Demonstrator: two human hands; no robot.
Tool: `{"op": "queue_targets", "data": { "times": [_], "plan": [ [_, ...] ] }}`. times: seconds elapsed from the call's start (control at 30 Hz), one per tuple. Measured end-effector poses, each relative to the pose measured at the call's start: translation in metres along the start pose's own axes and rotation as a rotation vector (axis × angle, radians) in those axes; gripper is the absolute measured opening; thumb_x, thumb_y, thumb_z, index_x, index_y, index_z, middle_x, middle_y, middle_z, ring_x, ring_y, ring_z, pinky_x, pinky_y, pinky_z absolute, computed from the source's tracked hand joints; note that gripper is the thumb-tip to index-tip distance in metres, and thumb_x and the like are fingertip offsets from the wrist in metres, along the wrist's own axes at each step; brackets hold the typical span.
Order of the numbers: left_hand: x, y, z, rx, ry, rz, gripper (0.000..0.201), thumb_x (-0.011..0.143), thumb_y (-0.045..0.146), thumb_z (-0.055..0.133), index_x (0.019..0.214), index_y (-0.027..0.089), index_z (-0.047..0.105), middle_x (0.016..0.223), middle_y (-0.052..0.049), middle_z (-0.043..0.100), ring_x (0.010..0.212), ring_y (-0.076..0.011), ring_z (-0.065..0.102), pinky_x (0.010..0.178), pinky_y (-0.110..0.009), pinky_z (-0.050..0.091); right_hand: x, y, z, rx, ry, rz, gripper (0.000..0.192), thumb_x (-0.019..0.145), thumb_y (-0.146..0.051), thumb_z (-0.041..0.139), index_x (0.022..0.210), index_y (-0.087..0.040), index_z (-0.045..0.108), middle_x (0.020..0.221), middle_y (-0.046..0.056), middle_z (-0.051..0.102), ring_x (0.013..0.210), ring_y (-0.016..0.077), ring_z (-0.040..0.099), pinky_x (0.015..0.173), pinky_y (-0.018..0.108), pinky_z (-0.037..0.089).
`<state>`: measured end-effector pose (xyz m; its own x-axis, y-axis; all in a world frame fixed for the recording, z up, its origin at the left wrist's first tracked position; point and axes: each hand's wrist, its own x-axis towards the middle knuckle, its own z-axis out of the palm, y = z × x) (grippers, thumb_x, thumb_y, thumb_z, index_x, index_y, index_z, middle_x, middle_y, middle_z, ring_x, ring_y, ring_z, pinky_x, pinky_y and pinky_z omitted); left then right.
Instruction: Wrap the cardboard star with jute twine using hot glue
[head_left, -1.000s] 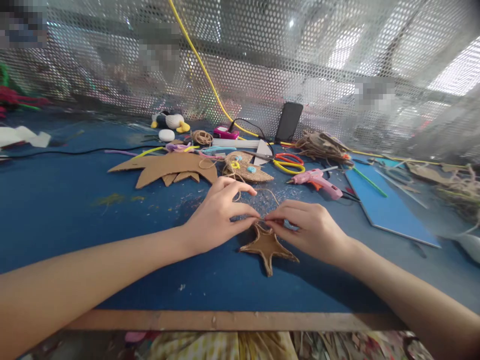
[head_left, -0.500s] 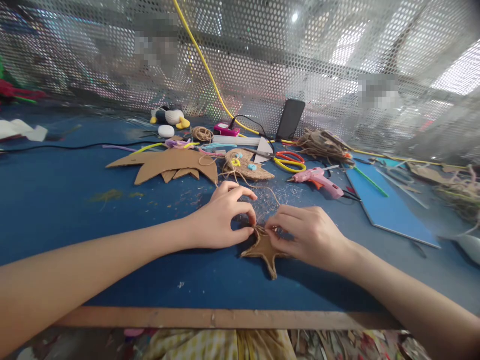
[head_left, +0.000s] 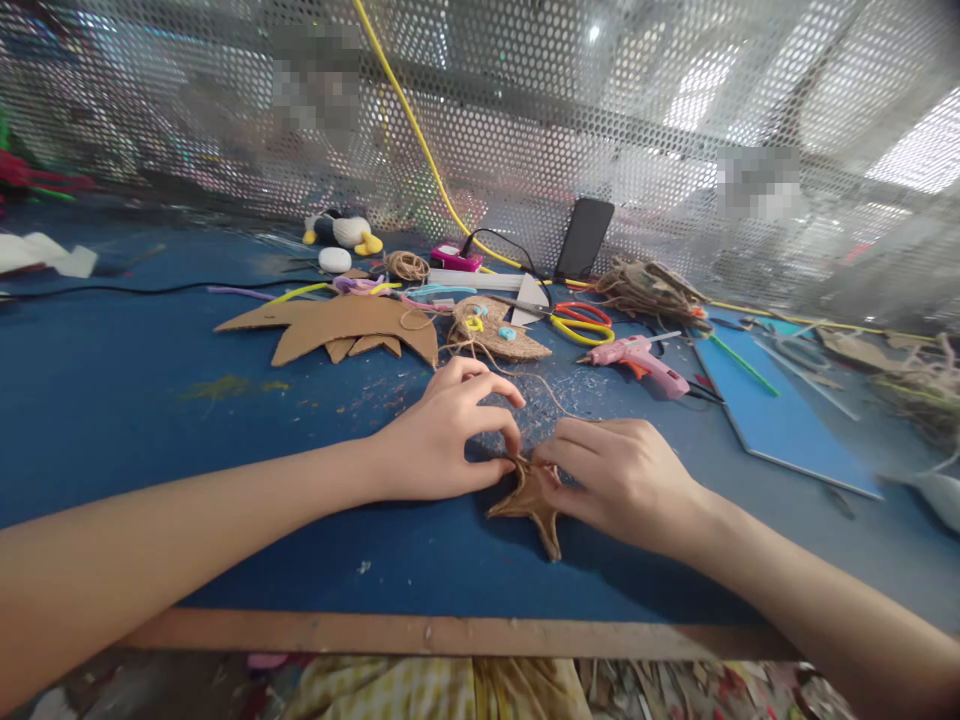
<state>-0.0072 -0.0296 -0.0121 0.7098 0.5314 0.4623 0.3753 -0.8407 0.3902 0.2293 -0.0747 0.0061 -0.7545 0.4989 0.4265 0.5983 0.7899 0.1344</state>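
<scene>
Bright, diffuse daylight enters from the upper right through the perforated metal screen (head_left: 525,130), where window patches are blown out to white; glare spreads across the mesh; soft, short shadows lie beneath the hands (head_left: 525,460) on the blue surface (head_left: 150,400); wide-angle distortion bends the surface's near wooden edge (head_left: 450,635) and stretches the forearms toward the corners; the far background and left margin are blurred; several small patches are pixelated; the centre is sharp.
</scene>
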Motion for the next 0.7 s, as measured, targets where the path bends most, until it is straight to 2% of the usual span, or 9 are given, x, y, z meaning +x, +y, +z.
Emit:
{"op": "queue_targets", "data": {
  "times": [0.47, 0.7],
  "plan": [
    [-0.003, -0.001, 0.0022, 0.085, 0.041, 0.071, 0.007, 0.088, 0.023, 0.072, 0.087, 0.026, 0.077, 0.125, -0.004, 0.065, 0.122, -0.0303, 0.041, 0.109, -0.051, 0.036, -0.0003, 0.0042, -0.0035, 0.037, -0.057, -0.065, 0.026, 0.101, -0.023, 0.05, 0.087, -0.016, 0.069, 0.075, 0.0, 0.064, 0.058, 0.0108, 0.052, 0.053, 0.03, 0.031],
    [-0.0032, 0.0016, -0.0012, 0.106, 0.044, 0.125, 0.011, 0.091, 0.023, 0.069, 0.089, 0.028, 0.078, 0.125, -0.004, 0.065, 0.121, -0.0295, 0.042, 0.109, -0.05, 0.036, 0.0001, 0.0057, -0.005, 0.016, -0.068, -0.083, 0.026, 0.102, -0.024, 0.048, 0.087, -0.017, 0.069, 0.074, 0.0, 0.063, 0.056, 0.0108, 0.051, 0.053, 0.03, 0.029]
  ]
}}
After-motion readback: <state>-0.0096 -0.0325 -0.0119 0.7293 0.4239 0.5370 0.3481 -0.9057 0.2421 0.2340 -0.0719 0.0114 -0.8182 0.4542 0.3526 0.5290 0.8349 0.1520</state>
